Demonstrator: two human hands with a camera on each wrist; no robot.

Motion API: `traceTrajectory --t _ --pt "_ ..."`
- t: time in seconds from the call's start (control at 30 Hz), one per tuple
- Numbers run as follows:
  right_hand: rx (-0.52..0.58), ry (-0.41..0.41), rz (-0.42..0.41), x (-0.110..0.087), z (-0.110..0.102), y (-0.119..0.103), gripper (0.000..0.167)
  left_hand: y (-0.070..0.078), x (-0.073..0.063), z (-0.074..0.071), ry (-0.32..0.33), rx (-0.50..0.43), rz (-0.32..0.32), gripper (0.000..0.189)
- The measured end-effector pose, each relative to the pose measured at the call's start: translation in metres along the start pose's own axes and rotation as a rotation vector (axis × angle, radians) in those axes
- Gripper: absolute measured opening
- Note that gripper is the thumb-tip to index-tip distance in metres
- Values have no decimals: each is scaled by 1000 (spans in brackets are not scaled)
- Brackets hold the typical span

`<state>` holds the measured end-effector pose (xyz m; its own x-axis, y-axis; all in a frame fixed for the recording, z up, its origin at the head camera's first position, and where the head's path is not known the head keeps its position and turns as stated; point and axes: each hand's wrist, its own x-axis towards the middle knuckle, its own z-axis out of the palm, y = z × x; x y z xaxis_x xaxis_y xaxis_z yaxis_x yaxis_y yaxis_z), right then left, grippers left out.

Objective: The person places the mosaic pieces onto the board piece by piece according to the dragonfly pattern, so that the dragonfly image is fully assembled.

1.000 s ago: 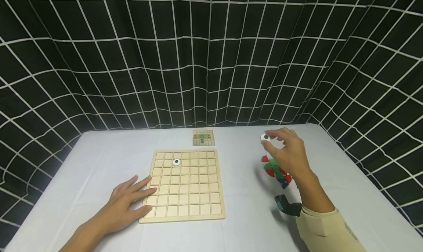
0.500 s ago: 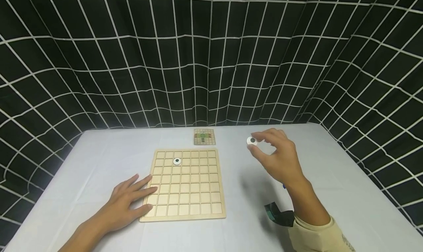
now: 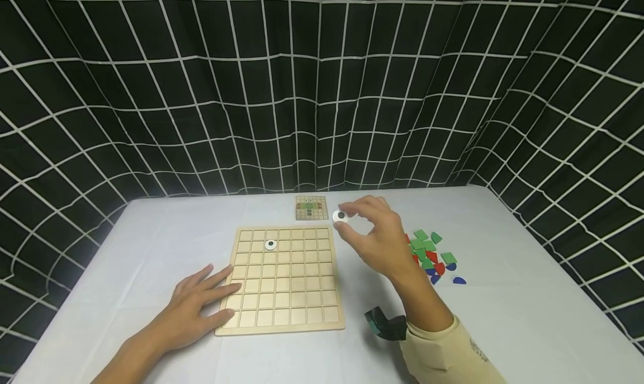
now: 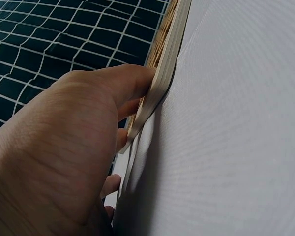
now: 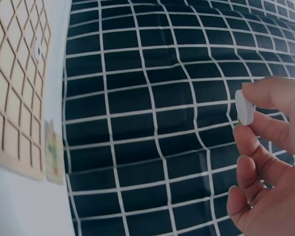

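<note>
With our right hand (image 3: pixel 379 236) we pinch a dotted disc (image 3: pixel 340 216) by its rim, presumably leaving its face uncovered, near the far right corner of the board (image 3: pixel 287 286). Our left hand (image 3: pixel 191 311), fingers outstretched, rests on its left edge, likely steadying it. Coloured pieces (image 3: pixel 429 246) lie right, perhaps for easy reach.

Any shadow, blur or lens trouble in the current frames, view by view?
Head: light fairly even, soft shadow on the white tablecloth beside the right arm; backdrop lines bend, folds or lens, can't tell. Left wrist: left hand dim, dark shadow by the board. Right wrist: picture card looks smeared.
</note>
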<state>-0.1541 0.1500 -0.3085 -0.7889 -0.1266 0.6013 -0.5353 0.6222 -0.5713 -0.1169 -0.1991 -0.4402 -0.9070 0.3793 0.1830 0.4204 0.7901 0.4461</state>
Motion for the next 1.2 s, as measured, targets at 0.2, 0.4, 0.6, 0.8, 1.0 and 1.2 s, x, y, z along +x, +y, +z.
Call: traceTrajectory --t 0.2,0.4,0.6,0.8,1.0,1.2 --pt "31 -21 2 5 17 -2 27 1 1 0 -2 -3 -3 43" --pt "46 -58 20 11 36 -4 25 0 1 0 5 -8 4 43" --pt "59 -111 84 14 58 -1 25 1 1 1 2 -14 8 43" --pt "73 -153 139 18 82 7 25 1 1 -1 7 -11 7 43" --pt "97 -207 200 18 103 13 27 0 1 0 3 -10 4 42" --pt "93 -266 267 17 119 17 29 -1 1 0 9 -3 8 42"
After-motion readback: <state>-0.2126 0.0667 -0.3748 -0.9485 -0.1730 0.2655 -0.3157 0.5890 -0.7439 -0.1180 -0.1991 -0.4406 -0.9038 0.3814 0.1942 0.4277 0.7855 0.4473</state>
